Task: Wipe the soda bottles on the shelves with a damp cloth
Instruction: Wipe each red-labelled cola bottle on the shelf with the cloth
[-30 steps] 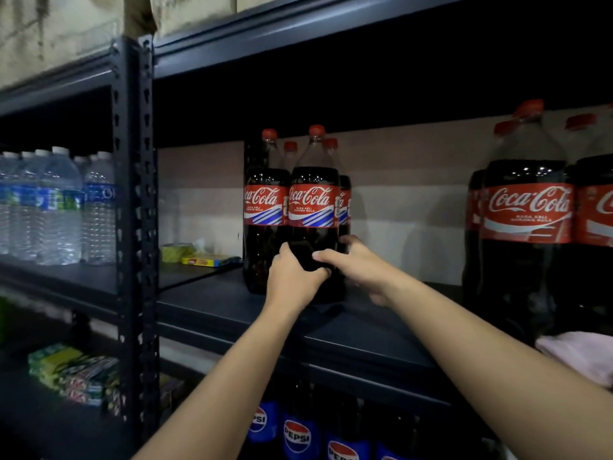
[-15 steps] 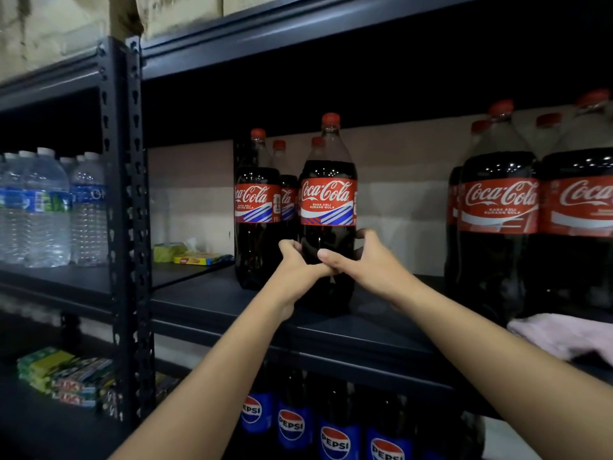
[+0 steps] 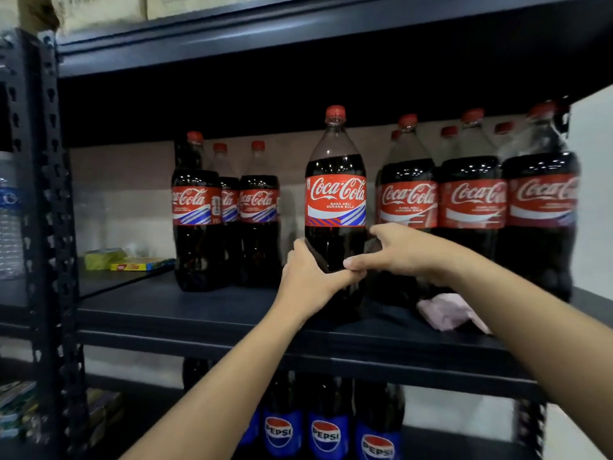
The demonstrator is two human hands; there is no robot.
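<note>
1. Coca-Cola bottle, label reading "RASA ASLI KURANG GULA", stands upright on the dark shelf.
2. Left hand and right hand both grip its lower body.
3. Pink cloth, possibly damp, lies just right.
4. Pepsi bottles stand below.

Base of held Coca-Cola bottle hidden behind left hand and right hand. Pink cloth right of it partly masked by forearm. Pepsi bottles below cropped at frame bottom; water bottle cropped far left.
</note>
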